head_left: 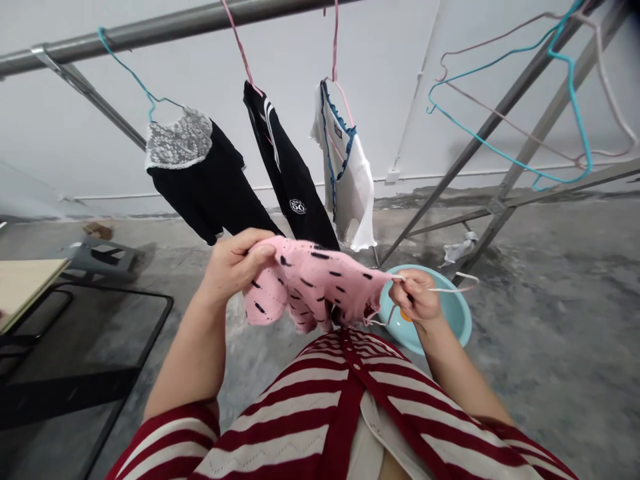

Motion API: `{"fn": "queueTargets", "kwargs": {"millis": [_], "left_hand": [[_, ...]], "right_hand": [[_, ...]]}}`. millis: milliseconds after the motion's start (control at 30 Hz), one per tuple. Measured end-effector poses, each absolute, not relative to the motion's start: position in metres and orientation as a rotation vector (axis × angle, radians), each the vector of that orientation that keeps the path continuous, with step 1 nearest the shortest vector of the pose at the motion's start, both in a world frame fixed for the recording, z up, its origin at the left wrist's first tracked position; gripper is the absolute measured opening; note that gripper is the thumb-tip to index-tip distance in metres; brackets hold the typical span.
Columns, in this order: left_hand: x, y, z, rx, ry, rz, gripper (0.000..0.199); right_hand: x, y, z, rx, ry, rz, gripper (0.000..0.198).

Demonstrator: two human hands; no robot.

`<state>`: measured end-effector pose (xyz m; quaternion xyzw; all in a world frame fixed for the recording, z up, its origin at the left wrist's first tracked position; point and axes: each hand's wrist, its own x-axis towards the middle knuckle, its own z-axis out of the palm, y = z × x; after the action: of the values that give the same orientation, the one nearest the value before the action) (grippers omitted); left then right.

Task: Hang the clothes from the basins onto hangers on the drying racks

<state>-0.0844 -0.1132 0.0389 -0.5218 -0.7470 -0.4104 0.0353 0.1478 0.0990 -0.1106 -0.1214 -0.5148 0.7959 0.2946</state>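
A pink garment (325,273) with short black dashes is stretched between my hands in front of my body; its exact kind is hard to make out. My left hand (240,267) grips its bunched left end, thumb on top. At the other end, my right hand (415,293) is closed on a thin white strap of the garment, and a loop of it sticks out past the fist to the right. Below and behind my right hand is a light blue basin (457,313) on the floor, with a small orange thing in it partly hidden.
Above runs a metal rail (175,25) with a black garment with lace top (210,180), black striped trousers (290,173) and a white top with blue trim (350,180). Bare hangers (575,100) hang at the right. A table (30,280) and grey stool (100,257) stand left.
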Motion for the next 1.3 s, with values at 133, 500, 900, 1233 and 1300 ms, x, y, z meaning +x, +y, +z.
{"fn": "queueTargets", "kwargs": {"millis": [133, 500, 900, 1233, 1300], "left_hand": [[-0.062, -0.104, 0.051, -1.715, -1.950, -0.896, 0.026], [-0.038, -0.063, 0.023, -2.205, -1.993, -0.144, 0.043], [-0.054, -0.084, 0.047, -2.022, -1.986, -0.411, 0.026], [-0.095, -0.125, 0.009, -1.670, -2.128, -0.685, 0.016], [-0.100, -0.131, 0.001, -1.601, -2.130, -0.714, 0.017]], "right_hand": [[0.143, 0.093, -0.102, -0.290, -1.425, 2.124, 0.034], [0.141, 0.116, -0.100, 0.057, -1.745, 2.446, 0.066], [0.114, 0.090, -0.176, -0.480, -2.301, 1.838, 0.030], [0.114, 0.113, -0.176, -0.945, -1.397, 2.361, 0.022], [0.114, 0.116, -0.165, -0.903, -1.082, 2.508, 0.027]]}}
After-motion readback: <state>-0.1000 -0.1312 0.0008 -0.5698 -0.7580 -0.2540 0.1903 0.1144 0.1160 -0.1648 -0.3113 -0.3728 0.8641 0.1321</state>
